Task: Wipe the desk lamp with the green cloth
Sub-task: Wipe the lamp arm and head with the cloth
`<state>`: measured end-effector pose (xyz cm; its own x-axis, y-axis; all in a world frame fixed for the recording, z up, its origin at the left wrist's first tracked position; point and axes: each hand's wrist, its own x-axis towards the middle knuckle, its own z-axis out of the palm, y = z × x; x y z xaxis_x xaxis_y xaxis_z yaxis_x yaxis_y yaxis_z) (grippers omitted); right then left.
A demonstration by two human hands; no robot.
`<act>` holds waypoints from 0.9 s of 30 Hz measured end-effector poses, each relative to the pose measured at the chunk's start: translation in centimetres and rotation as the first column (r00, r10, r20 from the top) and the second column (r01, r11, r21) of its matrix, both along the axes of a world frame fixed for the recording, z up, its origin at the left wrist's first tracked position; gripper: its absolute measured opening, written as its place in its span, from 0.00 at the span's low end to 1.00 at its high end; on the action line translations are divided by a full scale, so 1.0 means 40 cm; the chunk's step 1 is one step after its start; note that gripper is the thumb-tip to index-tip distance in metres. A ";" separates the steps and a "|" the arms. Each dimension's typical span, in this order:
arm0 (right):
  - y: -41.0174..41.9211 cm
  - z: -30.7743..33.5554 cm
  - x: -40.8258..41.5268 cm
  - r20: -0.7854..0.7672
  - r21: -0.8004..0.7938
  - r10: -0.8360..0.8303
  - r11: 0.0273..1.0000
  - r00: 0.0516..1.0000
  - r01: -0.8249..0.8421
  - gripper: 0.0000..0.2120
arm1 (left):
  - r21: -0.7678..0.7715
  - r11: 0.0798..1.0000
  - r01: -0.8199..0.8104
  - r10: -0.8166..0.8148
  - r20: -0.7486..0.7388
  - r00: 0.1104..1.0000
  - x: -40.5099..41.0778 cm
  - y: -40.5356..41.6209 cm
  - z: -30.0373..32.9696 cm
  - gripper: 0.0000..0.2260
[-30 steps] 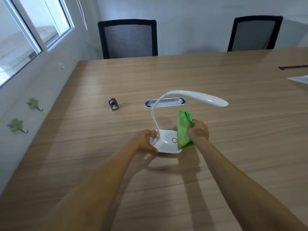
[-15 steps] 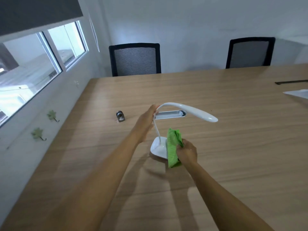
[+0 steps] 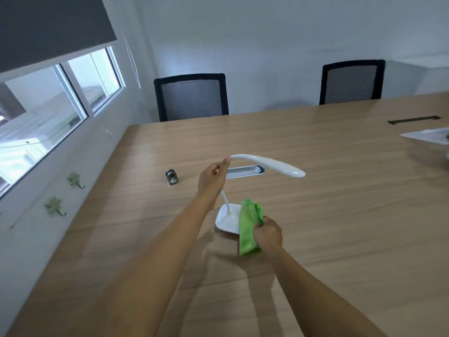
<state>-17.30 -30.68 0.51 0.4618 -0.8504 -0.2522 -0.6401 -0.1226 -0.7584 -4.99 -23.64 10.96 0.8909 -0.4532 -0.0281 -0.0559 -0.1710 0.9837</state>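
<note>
A white desk lamp (image 3: 272,164) stands on the wooden table (image 3: 340,215), its thin neck curving up from a flat white base (image 3: 227,220) to a long head pointing right. My left hand (image 3: 212,177) grips the top of the neck where it bends. My right hand (image 3: 268,233) holds a folded green cloth (image 3: 247,227) pressed on the right side of the base, covering that part.
A silver cable grommet (image 3: 244,171) is set into the table behind the lamp. A small metal cylinder (image 3: 172,177) lies to its left. Two black mesh chairs (image 3: 192,97) stand at the far edge. White paper (image 3: 427,135) lies at the right. The wall and windows run along the left.
My left hand left the lamp base and rose to grip the bend of the neck. My right hand with the cloth stays at the base. The camera tilted up.
</note>
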 end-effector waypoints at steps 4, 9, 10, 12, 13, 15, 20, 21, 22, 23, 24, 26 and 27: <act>-0.081 0.041 -0.084 0.045 0.044 -0.232 0.972 0.972 0.230 0.14 | -0.001 1.000 -0.020 0.020 -0.037 0.999 0.004 0.003 -0.004 0.22; -0.237 0.236 -0.182 0.360 0.095 -0.552 0.823 0.752 0.560 0.15 | 0.009 1.000 0.015 -0.015 -0.047 0.999 0.001 0.005 0.000 0.23; -0.262 0.288 -0.188 0.439 0.081 -0.561 0.802 0.702 0.591 0.15 | 0.012 1.000 0.023 -0.022 -0.049 0.999 0.000 0.005 0.003 0.23; -0.290 0.383 -0.180 0.562 0.035 -0.490 0.819 0.666 0.573 0.13 | 0.017 0.999 0.037 -0.036 -0.050 0.998 0.001 0.006 0.004 0.22; -0.290 0.424 -0.167 0.595 -0.002 -0.407 0.861 0.693 0.508 0.11 | 0.019 0.999 0.044 -0.043 -0.048 0.998 0.004 0.007 0.002 0.21; -0.266 0.482 -0.124 0.589 -0.040 -0.209 0.957 0.781 0.286 0.12 | 0.028 0.998 0.057 -0.056 -0.045 0.997 0.009 0.010 -0.001 0.20; -0.171 0.501 -0.018 0.462 0.046 0.133 0.984 0.877 -0.174 0.08 | 0.005 0.999 0.040 -0.040 -0.041 0.998 0.017 0.002 -0.008 0.14; -0.165 0.492 -0.013 0.456 0.091 0.138 0.975 0.879 -0.201 0.09 | 0.000 0.999 0.036 -0.036 -0.037 0.999 0.017 0.000 -0.010 0.14; -0.167 0.480 -0.017 0.445 0.125 0.133 0.970 0.886 -0.209 0.07 | -0.002 1.000 0.031 -0.031 -0.034 0.999 0.017 -0.001 -0.011 0.14; -0.174 0.470 -0.029 0.434 0.143 0.120 0.969 0.893 -0.200 0.03 | -0.001 1.000 0.030 -0.030 -0.033 0.999 0.018 -0.001 -0.013 0.14; -0.188 0.459 -0.049 0.420 0.158 0.102 0.970 0.902 -0.183 0.04 | 0.003 0.999 0.034 -0.034 -0.033 0.999 0.017 -0.001 -0.013 0.14; -0.225 0.440 -0.099 0.407 0.197 0.062 0.968 0.911 -0.154 0.10 | 0.015 0.999 0.044 -0.044 -0.029 0.999 0.016 0.001 -0.013 0.15; -0.244 0.431 -0.128 0.397 0.207 0.043 0.969 0.917 -0.135 0.11 | 0.020 0.999 0.047 -0.047 -0.026 0.999 0.015 0.002 -0.013 0.16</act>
<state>-22.40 -40.42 17.76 0.6328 -0.7429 -0.2183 -0.2853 0.0384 -0.9577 -4.40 -23.57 10.45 0.8676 -0.4936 -0.0603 -0.0395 -0.1893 0.9811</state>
